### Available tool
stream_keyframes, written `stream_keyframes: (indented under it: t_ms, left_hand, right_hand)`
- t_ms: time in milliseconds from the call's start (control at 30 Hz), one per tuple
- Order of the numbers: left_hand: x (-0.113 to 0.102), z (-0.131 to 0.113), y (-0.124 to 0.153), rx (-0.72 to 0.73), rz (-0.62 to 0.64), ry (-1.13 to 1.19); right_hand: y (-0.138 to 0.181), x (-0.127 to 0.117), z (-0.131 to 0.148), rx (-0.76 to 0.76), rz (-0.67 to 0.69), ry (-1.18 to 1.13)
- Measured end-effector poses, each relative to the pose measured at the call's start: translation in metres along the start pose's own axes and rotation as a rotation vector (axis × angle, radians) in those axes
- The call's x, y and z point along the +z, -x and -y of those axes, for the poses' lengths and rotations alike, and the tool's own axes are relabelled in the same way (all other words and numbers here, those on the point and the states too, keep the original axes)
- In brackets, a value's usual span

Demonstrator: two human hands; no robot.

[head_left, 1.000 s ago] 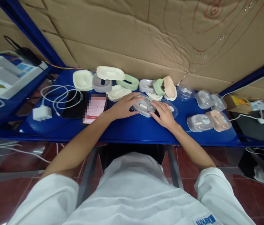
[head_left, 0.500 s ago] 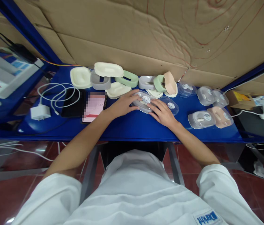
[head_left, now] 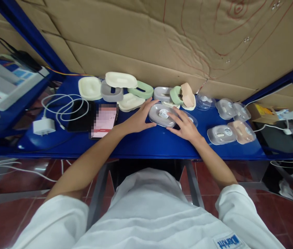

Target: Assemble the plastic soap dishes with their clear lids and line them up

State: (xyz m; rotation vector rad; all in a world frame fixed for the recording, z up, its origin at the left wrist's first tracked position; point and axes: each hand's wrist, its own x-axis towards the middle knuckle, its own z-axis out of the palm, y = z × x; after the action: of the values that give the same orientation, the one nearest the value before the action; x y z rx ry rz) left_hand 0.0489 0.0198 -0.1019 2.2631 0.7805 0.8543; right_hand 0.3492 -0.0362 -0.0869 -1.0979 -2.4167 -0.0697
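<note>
A grey oval tray with a clear plastic cover point(head_left: 154, 117) and a round white label lies on the blue table between my hands. My left hand point(head_left: 141, 119) is beside its left end, fingers and thumb spread around the edge without gripping. My right hand point(head_left: 185, 125) is open at the other end, fingertips at the cover's right edge; whether they touch it I cannot tell. Another clear cover point(head_left: 192, 118) lies partly hidden behind my right hand. Behind stand a grey case point(head_left: 161, 93), a green ring point(head_left: 175, 95) and a peach piece point(head_left: 187, 94).
Covered trays point(head_left: 221, 134) and clear covers point(head_left: 225, 108) lie to the right. Cream trays point(head_left: 121, 80), a grey frame point(head_left: 112, 91) and a green frame point(head_left: 141, 90) lie at the back left. A phone point(head_left: 106, 119) and a white charger point(head_left: 44, 126) with cable are on the left.
Both hands have loosened from the covered grey tray, the left drawing slightly left and the right slightly right. The tray stays on the table, and the view has shifted a little.
</note>
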Motion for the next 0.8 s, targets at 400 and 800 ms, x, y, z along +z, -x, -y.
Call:
stream_keyframes:
  t_ms: [400, 800]
  left_hand:
    - [0.015, -0.023, 0.005, -0.006, 0.224, -0.307]
    - [0.021, -0.017, 0.005, 0.052, 0.236, -0.379]
  right_hand:
    - [0.085, -0.098, -0.036, 0.376, -0.191, 0.362]
    - [0.102, -0.122, -0.132, 0.565, 0.152, 0.071]
